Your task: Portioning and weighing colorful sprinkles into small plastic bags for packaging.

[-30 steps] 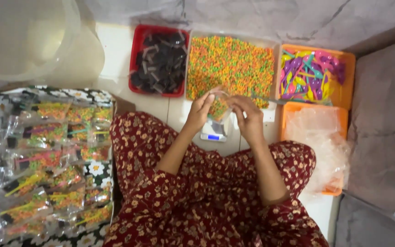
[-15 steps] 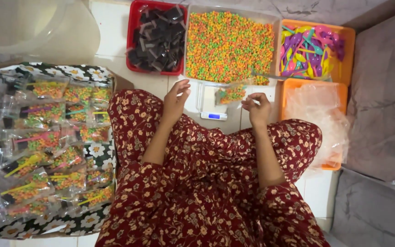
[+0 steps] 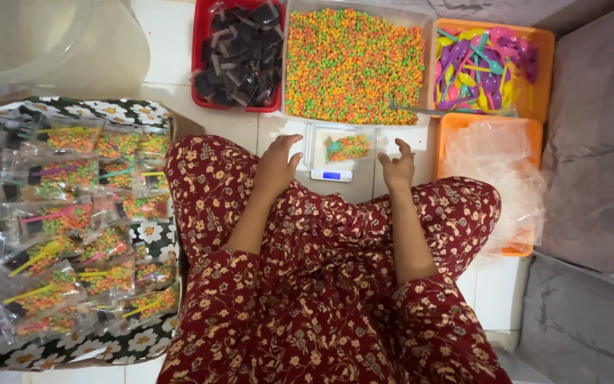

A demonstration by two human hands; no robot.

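Head view: two empty hands rest beside a small bag of pellets on a scale.

Both hands lie on the knees of a red flowered dress. Left hand (image 3: 276, 165) has fingers loosely spread and holds nothing; right hand (image 3: 397, 166) is also relaxed, fingers slightly apart, holding nothing. Between them, on the white tile floor, the clear bag of orange and green pellets (image 3: 345, 146) lies on the small scale (image 3: 332, 174), not touched by either hand. Behind it stands the big tray of pellets (image 3: 353, 64), with the red tray of dark packets (image 3: 239, 53) and the orange tray of coloured spoons (image 3: 488, 67) at its sides. Filled bags (image 3: 72, 227) lie on the flowered tray at the left.
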